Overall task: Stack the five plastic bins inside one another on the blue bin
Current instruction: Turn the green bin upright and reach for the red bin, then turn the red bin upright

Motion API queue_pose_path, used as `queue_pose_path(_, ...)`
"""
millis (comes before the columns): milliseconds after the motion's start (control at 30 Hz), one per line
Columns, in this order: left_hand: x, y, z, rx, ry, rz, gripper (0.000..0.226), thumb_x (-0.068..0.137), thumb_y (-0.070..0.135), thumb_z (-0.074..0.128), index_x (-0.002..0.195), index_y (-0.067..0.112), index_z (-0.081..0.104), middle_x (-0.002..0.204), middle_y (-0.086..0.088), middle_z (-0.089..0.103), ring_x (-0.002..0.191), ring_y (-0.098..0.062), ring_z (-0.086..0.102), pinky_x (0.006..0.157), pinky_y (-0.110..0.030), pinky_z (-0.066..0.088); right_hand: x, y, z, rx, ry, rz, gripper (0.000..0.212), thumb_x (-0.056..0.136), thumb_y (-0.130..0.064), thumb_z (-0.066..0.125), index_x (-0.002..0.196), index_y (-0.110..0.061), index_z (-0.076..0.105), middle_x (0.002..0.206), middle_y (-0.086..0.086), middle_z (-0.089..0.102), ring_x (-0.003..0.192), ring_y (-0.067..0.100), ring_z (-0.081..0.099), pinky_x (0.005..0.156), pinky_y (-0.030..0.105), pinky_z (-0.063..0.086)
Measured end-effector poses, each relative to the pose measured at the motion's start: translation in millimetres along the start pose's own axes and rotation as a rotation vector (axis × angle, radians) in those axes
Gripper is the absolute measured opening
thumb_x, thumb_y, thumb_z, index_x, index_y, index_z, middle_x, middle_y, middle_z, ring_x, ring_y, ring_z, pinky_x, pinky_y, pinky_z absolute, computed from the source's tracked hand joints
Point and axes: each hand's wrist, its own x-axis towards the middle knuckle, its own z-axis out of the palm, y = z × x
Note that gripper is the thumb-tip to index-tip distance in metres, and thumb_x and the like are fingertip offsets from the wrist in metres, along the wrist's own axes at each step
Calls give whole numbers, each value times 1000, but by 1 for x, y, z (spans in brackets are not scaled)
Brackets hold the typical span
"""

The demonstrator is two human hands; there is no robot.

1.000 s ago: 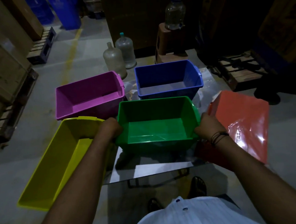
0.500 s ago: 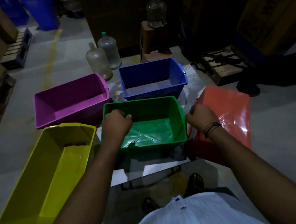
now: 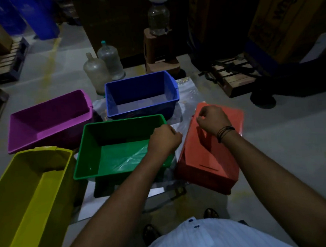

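The blue bin (image 3: pixel 140 94) stands open side up at the far middle of the low table. In front of it sits the green bin (image 3: pixel 109 146), also open side up. A purple bin (image 3: pixel 48 119) lies at the left, and a yellow bin (image 3: pixel 28 200) is near left. The orange bin (image 3: pixel 214 158) rests bottom up and tilted at the right. My left hand (image 3: pixel 165 140) hovers as a fist over the green bin's right rim, with nothing seen in it. My right hand (image 3: pixel 214 119) has its fingers curled at the orange bin's far left edge.
The bins rest on a low table with a shiny sheet (image 3: pixel 125 201). Two big water jugs (image 3: pixel 104 69) stand behind the blue bin, beside a stool (image 3: pixel 161 52) carrying a bottle. A wooden pallet (image 3: pixel 234 78) lies at the far right. My sandalled feet (image 3: pixel 150 232) are below.
Both hands let go of the green bin, which now sits on the table. My left hand crossed from its left rim to its right rim. My right hand moved onto the orange bin.
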Motion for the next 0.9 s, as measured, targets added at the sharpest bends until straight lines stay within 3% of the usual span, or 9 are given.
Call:
queue_pose_path(133,-5,22,31,164,-77,-68,40,88,38,56,105,4,69,113,-24,70,106,-42,67,86,-38,53,19,31,-19,-78,-44,85,54,76,-34,65,127,-17,60,128,16,60,121,39,55,101,47,42)
queue_pose_path(333,-19,48,57,229,-106,-246,59,95,37,53,143,4,45,151,-20,46,136,-37,49,106,-39,42,47,73,-26,-171,-159,299,74,79,-54,60,139,-17,40,144,18,40,134,46,34,105,65,29)
queue_pose_path(400,-19,55,65,145,-147,-343,50,95,30,56,138,5,52,143,-18,55,131,-35,54,98,-36,44,52,87,-26,-89,-195,397,81,81,-59,60,143,-13,36,147,22,34,134,51,34,106,62,33)
queue_pose_path(467,-20,59,73,18,-155,-404,32,93,24,61,120,8,66,123,-13,69,118,-33,64,92,-38,47,55,97,-26,12,-233,396,85,83,-59,59,146,-8,35,147,27,36,130,50,44,106,51,40)
queue_pose_path(533,-21,64,79,-29,-185,-437,26,95,18,56,115,10,70,116,-13,72,116,-35,64,103,-47,43,57,103,-28,92,-257,366,85,81,-60,60,145,-7,40,144,29,42,123,47,52,103,47,44)
queue_pose_path(600,-20,69,83,-41,-116,-445,29,98,15,49,119,8,69,118,-16,71,119,-37,62,108,-49,40,58,106,-30,130,-255,334,82,73,-62,58,136,-9,50,135,27,51,114,45,58,98,47,48)
queue_pose_path(733,-15,84,83,-269,-16,-477,40,97,19,48,131,2,60,129,-20,64,122,-39,60,93,-38,48,59,102,-53,201,-155,273,69,73,-57,55,124,-12,58,128,25,53,106,45,61,95,45,49)
queue_pose_path(833,-2,89,77,-371,12,-469,44,96,23,47,134,4,56,132,-20,62,120,-40,62,96,-41,52,64,94,-82,324,-34,229,56,66,-59,51,105,-22,67,117,19,59,94,39,64,90,43,54)
queue_pose_path(900,8,94,74,-437,-8,-412,41,99,26,45,131,5,60,130,-23,64,115,-38,65,96,-43,55,66,85,-104,382,63,172,50,68,-62,50,96,-25,69,113,19,63,98,37,65,91,42,53)
